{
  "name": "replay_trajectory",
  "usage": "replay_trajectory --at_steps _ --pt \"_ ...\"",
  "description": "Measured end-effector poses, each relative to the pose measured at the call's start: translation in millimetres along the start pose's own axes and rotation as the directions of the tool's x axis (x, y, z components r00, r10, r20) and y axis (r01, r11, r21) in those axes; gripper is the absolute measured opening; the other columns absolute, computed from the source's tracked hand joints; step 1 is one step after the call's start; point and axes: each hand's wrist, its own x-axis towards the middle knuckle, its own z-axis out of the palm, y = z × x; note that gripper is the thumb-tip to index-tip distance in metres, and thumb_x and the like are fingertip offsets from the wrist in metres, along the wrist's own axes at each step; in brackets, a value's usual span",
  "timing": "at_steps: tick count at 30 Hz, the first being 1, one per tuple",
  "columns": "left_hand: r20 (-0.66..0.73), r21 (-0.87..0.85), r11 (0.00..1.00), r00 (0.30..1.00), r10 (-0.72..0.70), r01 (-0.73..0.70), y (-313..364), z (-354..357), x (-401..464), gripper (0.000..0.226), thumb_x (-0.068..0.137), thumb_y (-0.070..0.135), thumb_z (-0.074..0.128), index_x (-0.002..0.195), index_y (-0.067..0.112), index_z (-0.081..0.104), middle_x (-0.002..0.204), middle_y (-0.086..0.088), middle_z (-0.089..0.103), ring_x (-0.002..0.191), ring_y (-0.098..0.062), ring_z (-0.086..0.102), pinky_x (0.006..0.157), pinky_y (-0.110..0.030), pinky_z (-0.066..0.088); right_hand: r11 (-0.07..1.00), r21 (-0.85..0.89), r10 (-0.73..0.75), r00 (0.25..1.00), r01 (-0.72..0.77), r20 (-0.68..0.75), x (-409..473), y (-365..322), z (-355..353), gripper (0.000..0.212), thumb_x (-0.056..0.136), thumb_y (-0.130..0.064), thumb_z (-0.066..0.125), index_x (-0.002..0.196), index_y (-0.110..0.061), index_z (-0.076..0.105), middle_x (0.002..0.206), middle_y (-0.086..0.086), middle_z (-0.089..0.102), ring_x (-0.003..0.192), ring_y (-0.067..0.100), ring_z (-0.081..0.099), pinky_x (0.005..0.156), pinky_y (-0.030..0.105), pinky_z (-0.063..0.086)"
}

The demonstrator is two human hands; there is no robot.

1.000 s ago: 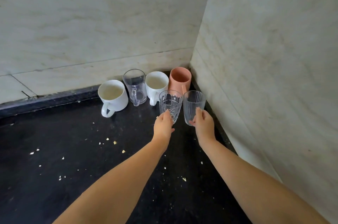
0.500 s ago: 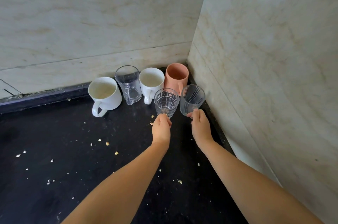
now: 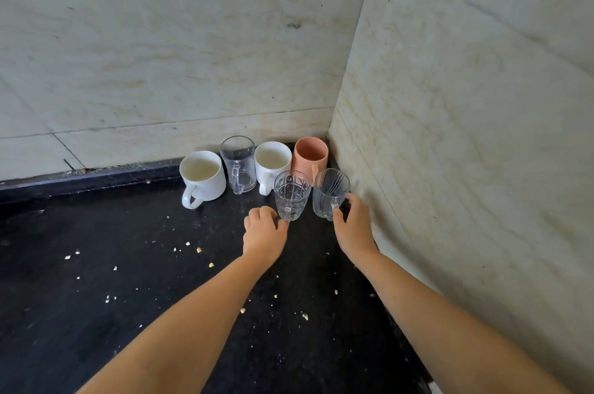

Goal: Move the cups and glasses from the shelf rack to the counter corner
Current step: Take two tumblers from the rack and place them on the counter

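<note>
Since half a second ago I see both glasses lower and set on the counter, and the left hand [image 3: 264, 233] has slid off its glass to the base; the right glass, tilted before, now stands near upright.

Left to right: big white mug [image 3: 203, 175] by the back wall, handle toward me. Next a clear glass mug [image 3: 238, 164], handle front. Then a second white mug [image 3: 272, 164], just beside it. Terracotta cup [image 3: 310, 156] sits deepest in the corner, against both walls.

Front row: patterned glass [image 3: 292, 195] stands on the black counter [image 3: 96, 313], just in front of the second white mug and the terracotta cup. Left hand is at its foot, fingers curled, fingertips touching the base; I cannot tell if it really pinches it or only touches.

Ribbed glass [image 3: 329, 192] is just beside the patterned glass, near the right wall [image 3: 466, 136]. Right hand [image 3: 353, 226] holds it low, thumb [image 3: 337, 216] on the near side, fingers [image 3: 355, 200] wrapped round the far side.

Pale crumbs [image 3: 199, 250] are scattered over the counter, mostly left and near me. Back wall [image 3: 160, 40] is marbled tile.
</note>
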Motion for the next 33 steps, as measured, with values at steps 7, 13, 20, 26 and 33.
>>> replay_trajectory --at_steps 7,13,20,26,33 --pt "-0.094 0.348 0.924 0.974 0.204 -0.159 -9 -49 -44 0.042 0.096 0.028 0.043 0.136 0.016 0.039 0.143 -0.004 0.037 0.134 -0.025 0.034 0.109 -0.040 0.033 0.700 -0.491 -0.485 0.850 0.518 0.206 -27 -47 -2 0.052 0.093 -0.022 0.052 0.142 -0.012 0.040 0.148 0.013 0.041 0.137 0.033 0.039 0.110 0.047 0.038" --pt "-0.234 0.446 0.894 0.962 0.143 -0.024 -70 -119 -102 0.032 0.095 0.026 0.041 0.125 0.016 0.049 0.133 -0.001 0.047 0.126 -0.023 0.041 0.104 -0.036 0.034 0.445 -0.503 -0.564 0.668 0.741 0.486 -85 -103 39 0.051 0.097 -0.029 0.040 0.146 -0.021 0.031 0.153 0.003 0.029 0.143 0.024 0.025 0.116 0.049 0.024" --pt "-0.472 0.444 0.863 0.881 -0.003 0.240 -170 -207 -215 0.039 0.094 0.027 0.040 0.132 0.020 0.045 0.138 0.000 0.044 0.131 -0.023 0.036 0.109 -0.037 0.029 0.274 -0.320 -0.648 0.419 0.907 0.636 -199 -178 103 0.048 0.100 -0.027 0.038 0.147 -0.023 0.031 0.158 0.001 0.021 0.148 0.022 0.015 0.120 0.053 0.011" --pt "-0.594 0.356 0.816 0.785 -0.178 0.455 -270 -247 -371 0.042 0.096 0.025 0.038 0.137 0.020 0.040 0.143 -0.002 0.040 0.135 -0.025 0.032 0.114 -0.041 0.025 0.116 -0.167 -0.672 0.202 0.979 0.713 -361 -202 164 0.046 0.101 -0.028 0.034 0.147 -0.022 0.030 0.158 0.003 0.020 0.148 0.022 0.013 0.120 0.054 0.007" --pt "-0.689 0.229 0.718 0.630 -0.358 0.658 -375 -267 -570 0.045 0.093 0.023 0.042 0.138 0.018 0.040 0.142 -0.003 0.040 0.135 -0.026 0.031 0.115 -0.043 0.025 -0.091 0.059 -0.642 -0.104 0.994 0.759 -570 -207 219 0.046 0.101 -0.028 0.036 0.146 -0.021 0.032 0.158 0.003 0.021 0.147 0.022 0.016 0.119 0.056 0.008"
